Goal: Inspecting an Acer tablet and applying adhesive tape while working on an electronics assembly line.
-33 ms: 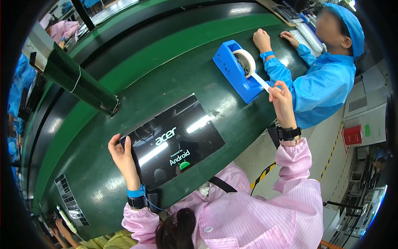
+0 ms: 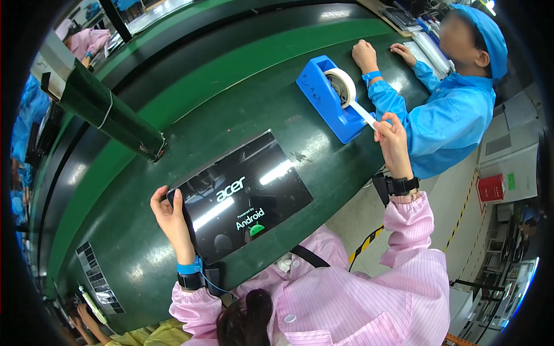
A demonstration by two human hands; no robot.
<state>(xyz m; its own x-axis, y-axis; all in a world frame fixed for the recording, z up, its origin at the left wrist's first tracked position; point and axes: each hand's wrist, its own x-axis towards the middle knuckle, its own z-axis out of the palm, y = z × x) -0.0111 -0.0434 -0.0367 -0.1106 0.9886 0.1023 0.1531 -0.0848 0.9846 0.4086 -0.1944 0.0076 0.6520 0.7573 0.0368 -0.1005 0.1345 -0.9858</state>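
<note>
A black tablet (image 2: 245, 193) lies tilted across the green bench, its lit screen showing a start-up picture with a small green figure. My left hand (image 2: 170, 213) grips its left edge, thumb on the front and fingers round the back. To the right of the tablet stands a blue tape dispenser (image 2: 329, 104) with a roll of white tape (image 2: 340, 86) in it. From the roll, a strip of white tape (image 2: 363, 114) stretches out past the dispenser's near end. My right hand (image 2: 393, 141) pinches the end of that strip between thumb and fingertips.
A co-worker in a blue smock (image 2: 456, 115) rests both hands on the bench at the right. A green-wrapped post (image 2: 109, 109) rises at the left. Near the bench's left end lie a sheet of dark rectangles (image 2: 99, 277) and a pale green tool (image 2: 92, 304).
</note>
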